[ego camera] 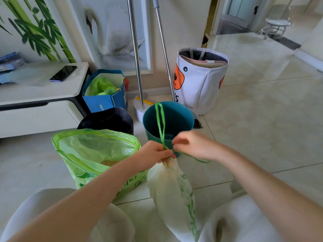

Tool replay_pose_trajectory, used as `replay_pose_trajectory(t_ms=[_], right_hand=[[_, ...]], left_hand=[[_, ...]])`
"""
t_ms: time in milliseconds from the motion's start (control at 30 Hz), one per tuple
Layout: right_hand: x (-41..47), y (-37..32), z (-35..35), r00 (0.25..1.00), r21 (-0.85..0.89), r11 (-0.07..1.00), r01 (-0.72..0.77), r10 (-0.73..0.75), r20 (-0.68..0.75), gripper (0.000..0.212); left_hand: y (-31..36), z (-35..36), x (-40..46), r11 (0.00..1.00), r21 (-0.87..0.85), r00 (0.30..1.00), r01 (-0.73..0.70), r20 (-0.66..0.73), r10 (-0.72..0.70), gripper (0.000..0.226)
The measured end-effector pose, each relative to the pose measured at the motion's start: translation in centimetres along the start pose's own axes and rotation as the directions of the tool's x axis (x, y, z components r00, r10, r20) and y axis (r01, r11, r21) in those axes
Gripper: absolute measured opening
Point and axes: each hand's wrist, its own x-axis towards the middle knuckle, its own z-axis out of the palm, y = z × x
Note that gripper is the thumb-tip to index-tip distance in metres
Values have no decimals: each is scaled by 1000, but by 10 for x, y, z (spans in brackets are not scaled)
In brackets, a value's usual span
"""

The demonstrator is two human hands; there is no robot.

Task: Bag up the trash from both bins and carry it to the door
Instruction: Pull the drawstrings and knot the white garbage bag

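Thin plastic, glossy tile, bright metal

The white bag (173, 191) is thin, crinkled plastic with a green print; its green drawstring (160, 123) is a narrow plastic ribbon. The green bag (90, 151) at lower left is translucent, shiny film. The teal bin (167, 119) is smooth matt plastic. The two poles (134, 49) are polished metal. The hamper (199, 81) is white cloth. The floor (262, 110) is glossy pale tile.
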Motion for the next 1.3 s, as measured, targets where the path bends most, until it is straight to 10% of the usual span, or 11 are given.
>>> replay_pose_trajectory(t_ms=[233, 400, 567, 1300], right_hand=[[-18, 7, 4, 997, -11, 997, 77, -77, 29, 21], [-28, 10, -11, 916, 136, 978, -155, 91, 390, 36], [-18, 20, 2, 1000, 131, 991, 14, -14, 1, 16], [8, 8, 45, 996, 133, 988, 83, -87, 26, 10]], left_hand=[[-7, -8, -4, 989, -132, 998, 65, 3, -66, 22], [-7, -11, -7, 973, -225, 998, 52, -15, -56, 18], [-4, -14, -12, 992, -124, 998, 6, 56, 1, 16], [-12, -22, -18, 965, 237, 982, -110, -125, 142, 9]])
